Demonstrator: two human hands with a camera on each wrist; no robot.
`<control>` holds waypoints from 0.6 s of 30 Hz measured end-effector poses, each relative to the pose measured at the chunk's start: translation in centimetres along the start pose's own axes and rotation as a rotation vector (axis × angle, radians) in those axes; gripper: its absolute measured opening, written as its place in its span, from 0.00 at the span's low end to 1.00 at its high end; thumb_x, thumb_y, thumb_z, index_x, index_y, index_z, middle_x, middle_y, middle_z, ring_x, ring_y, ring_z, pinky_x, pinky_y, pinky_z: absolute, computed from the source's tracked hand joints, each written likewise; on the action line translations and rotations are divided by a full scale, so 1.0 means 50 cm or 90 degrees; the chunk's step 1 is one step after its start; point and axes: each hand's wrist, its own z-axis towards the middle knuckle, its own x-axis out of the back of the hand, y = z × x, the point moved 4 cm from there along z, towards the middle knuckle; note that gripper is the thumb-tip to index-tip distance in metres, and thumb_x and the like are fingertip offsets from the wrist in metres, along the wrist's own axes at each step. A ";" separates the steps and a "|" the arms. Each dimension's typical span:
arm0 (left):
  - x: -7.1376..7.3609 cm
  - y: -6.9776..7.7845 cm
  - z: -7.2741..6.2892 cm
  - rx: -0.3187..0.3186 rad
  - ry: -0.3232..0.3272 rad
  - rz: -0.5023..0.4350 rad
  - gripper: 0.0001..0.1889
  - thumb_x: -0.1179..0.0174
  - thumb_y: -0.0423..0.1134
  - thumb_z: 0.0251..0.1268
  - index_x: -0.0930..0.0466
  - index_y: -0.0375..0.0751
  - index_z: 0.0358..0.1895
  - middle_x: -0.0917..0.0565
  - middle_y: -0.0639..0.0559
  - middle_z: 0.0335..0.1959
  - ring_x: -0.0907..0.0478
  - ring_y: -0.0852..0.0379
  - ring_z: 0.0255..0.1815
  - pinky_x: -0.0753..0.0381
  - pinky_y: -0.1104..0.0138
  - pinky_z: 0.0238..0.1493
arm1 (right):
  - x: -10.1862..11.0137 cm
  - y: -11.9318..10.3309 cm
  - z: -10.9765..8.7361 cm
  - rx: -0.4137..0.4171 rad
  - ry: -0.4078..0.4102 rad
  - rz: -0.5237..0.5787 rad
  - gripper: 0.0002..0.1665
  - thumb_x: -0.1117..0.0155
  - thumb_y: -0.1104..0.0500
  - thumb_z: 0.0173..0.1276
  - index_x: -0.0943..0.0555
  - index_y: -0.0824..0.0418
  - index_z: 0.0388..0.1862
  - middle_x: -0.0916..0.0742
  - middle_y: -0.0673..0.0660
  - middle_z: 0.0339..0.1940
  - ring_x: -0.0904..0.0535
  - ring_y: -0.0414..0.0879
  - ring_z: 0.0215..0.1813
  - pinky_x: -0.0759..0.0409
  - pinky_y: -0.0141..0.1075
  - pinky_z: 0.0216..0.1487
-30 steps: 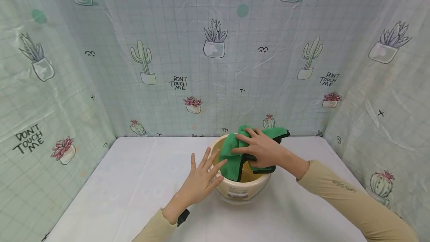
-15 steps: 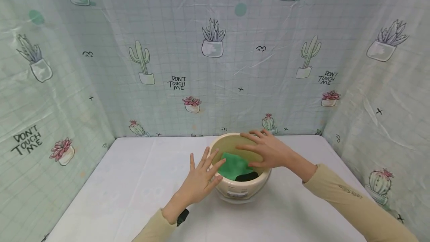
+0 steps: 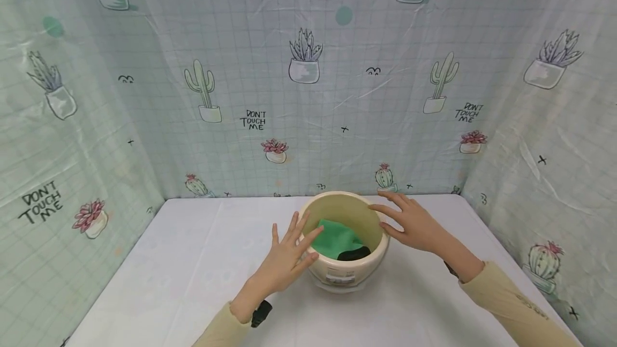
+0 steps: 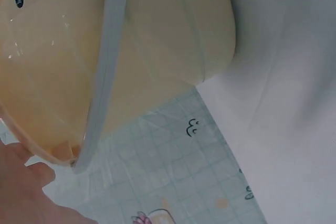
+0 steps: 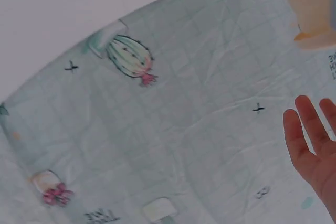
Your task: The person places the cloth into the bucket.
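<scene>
A cream plastic bucket point(image 3: 366, 268) stands on the white table, with a green cloth point(image 3: 335, 239) edged in black lying inside it. My left hand point(image 3: 284, 258) has its fingers spread at the bucket's left rim; the left wrist view shows those fingers point(image 4: 39, 174) by the rim, near one end of the grey handle point(image 4: 102, 77). Just beyond the right rim is my right hand point(image 3: 416, 222), fingers apart and nothing held. Seen from the right wrist, the fingers point(image 5: 312, 124) are apart from the bucket point(image 5: 310, 3).
The white tabletop point(image 3: 222, 261) extends on both sides of the bucket. A cactus-print sheet point(image 3: 241, 68) hangs behind the table and along both sides. A label point(image 3: 340, 278) is stuck on the bucket's front.
My right hand has let go of the green cloth, which now lies down inside the bucket, and has drawn back to the right past the rim. The left hand has stayed in place.
</scene>
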 end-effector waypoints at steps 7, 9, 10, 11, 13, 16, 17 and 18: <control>0.040 -0.014 -0.033 0.051 0.029 -0.027 0.28 0.59 0.52 0.67 0.55 0.65 0.69 0.59 0.54 0.73 0.64 0.47 0.73 0.67 0.33 0.59 | -0.014 0.025 -0.079 -0.131 0.027 0.044 0.31 0.35 0.58 0.55 0.30 0.49 0.59 0.29 0.60 0.60 0.26 0.53 0.51 0.23 0.46 0.42; 0.052 -0.023 -0.043 0.063 0.034 -0.028 0.28 0.57 0.51 0.67 0.54 0.65 0.69 0.59 0.55 0.73 0.64 0.47 0.73 0.67 0.33 0.59 | -0.021 0.030 -0.099 -0.167 0.024 0.050 0.32 0.35 0.58 0.55 0.31 0.50 0.60 0.29 0.60 0.60 0.27 0.53 0.52 0.22 0.47 0.42; 0.057 -0.027 -0.047 0.067 0.035 -0.026 0.28 0.57 0.51 0.67 0.54 0.64 0.69 0.58 0.55 0.73 0.64 0.47 0.73 0.67 0.33 0.59 | -0.025 0.031 -0.107 -0.183 0.023 0.053 0.32 0.35 0.58 0.55 0.32 0.51 0.61 0.29 0.60 0.60 0.28 0.54 0.53 0.23 0.48 0.43; 0.062 -0.032 -0.053 0.074 0.033 -0.025 0.28 0.57 0.51 0.67 0.53 0.64 0.69 0.58 0.56 0.73 0.64 0.47 0.73 0.67 0.33 0.59 | -0.028 0.033 -0.115 -0.197 0.021 0.053 0.33 0.36 0.58 0.56 0.33 0.52 0.62 0.29 0.60 0.60 0.28 0.55 0.54 0.23 0.49 0.44; 0.069 -0.044 -0.065 0.087 0.026 -0.023 0.28 0.57 0.51 0.67 0.54 0.65 0.69 0.59 0.57 0.73 0.64 0.48 0.73 0.67 0.33 0.59 | -0.034 0.034 -0.128 -0.218 0.019 0.052 0.35 0.36 0.58 0.56 0.35 0.53 0.63 0.29 0.61 0.60 0.30 0.57 0.55 0.25 0.52 0.46; 0.080 -0.067 -0.086 0.106 0.022 -0.013 0.28 0.57 0.52 0.67 0.53 0.65 0.69 0.57 0.57 0.73 0.63 0.46 0.73 0.66 0.32 0.59 | -0.043 0.036 -0.145 -0.231 0.023 0.044 0.35 0.36 0.59 0.55 0.35 0.57 0.63 0.29 0.63 0.58 0.30 0.58 0.55 0.27 0.53 0.47; 0.083 -0.074 -0.093 0.111 0.022 -0.007 0.28 0.57 0.53 0.67 0.53 0.65 0.69 0.56 0.57 0.73 0.63 0.45 0.73 0.66 0.32 0.58 | -0.046 0.036 -0.151 -0.236 0.025 0.040 0.35 0.36 0.59 0.55 0.35 0.58 0.63 0.28 0.64 0.58 0.30 0.59 0.54 0.27 0.54 0.46; 0.085 -0.082 -0.099 0.115 0.023 -0.001 0.28 0.57 0.53 0.67 0.53 0.65 0.69 0.55 0.55 0.73 0.63 0.44 0.73 0.66 0.32 0.58 | -0.048 0.038 -0.158 -0.242 0.030 0.034 0.35 0.36 0.60 0.55 0.35 0.59 0.62 0.28 0.64 0.57 0.30 0.60 0.54 0.28 0.55 0.46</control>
